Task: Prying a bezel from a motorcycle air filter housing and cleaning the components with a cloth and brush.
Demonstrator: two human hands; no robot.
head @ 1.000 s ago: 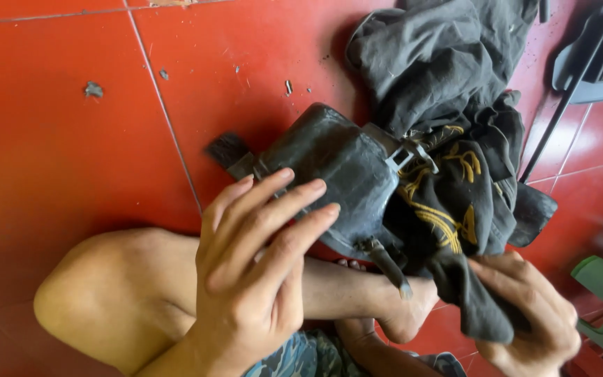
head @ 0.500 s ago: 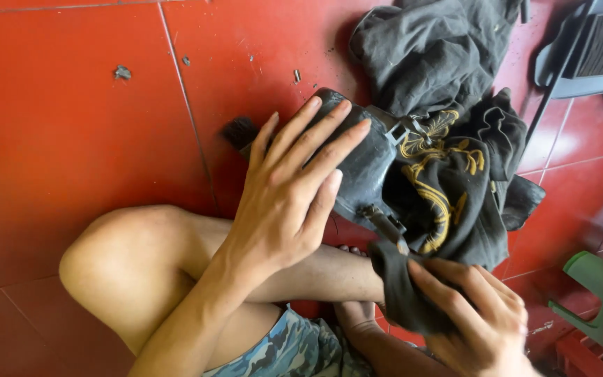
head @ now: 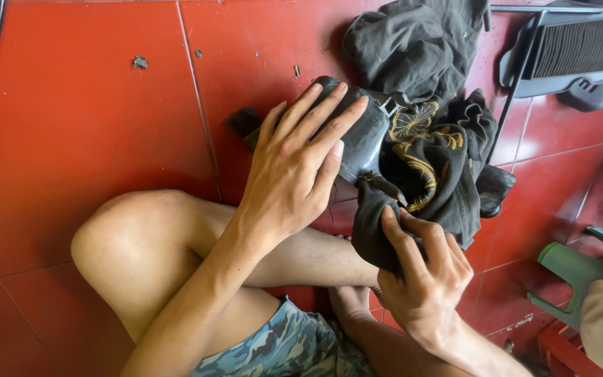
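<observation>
Under the flat left hand [head: 294,174] lies the dark garment [head: 427,167].

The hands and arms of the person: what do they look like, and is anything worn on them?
Both arms are bare, with no sleeves in view. The left hand and right hand carry no gloves, rings or watch. Fingers are slim, with short nails.

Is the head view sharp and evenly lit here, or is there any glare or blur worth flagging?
Head view: sharp on the left hand, right hand and dark cloth; soft daylight sheen on the red tiled floor, no harsh glare; faint shadow beside the cloth; slight wide-angle bending at the edges.
</observation>
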